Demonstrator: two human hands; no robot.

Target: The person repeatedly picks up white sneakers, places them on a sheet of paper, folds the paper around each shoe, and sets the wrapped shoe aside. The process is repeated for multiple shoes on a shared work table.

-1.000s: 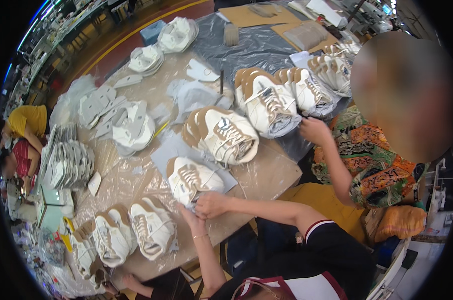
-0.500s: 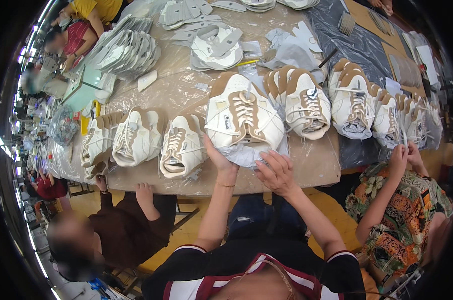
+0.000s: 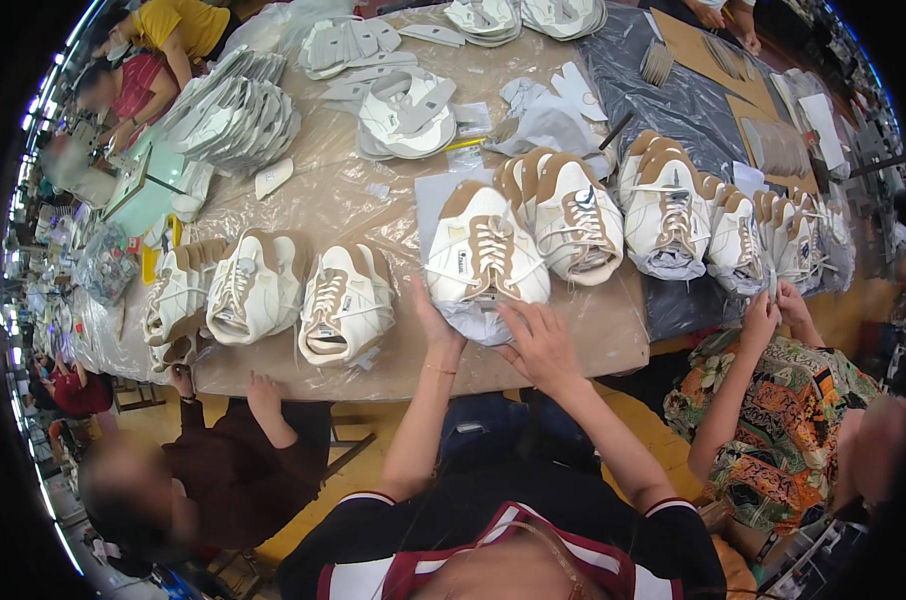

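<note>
A white and tan sneaker upper, laced in white, lies in front of me with its toe pointing away. Crumpled grey paper bulges from its ankle opening. My left hand grips the opening's left side, its fingers partly hidden under the upper. On the right side, the bent fingers of my right hand press at the collar and paper, with the thumb below. Just behind the upper, a flat grey sheet shows on the table.
More sneaker uppers stand to the left, others to the right. Stacked flat shoe pieces and loose grey paper lie farther back on the plastic-covered table. Co-workers sit on both sides; the right one's hands hold lacing.
The sneaker upper has gone away from me and lower, toward the table. My right hand has shifted from the paper's lower edge up to the collar. The whole view has shifted slightly.
</note>
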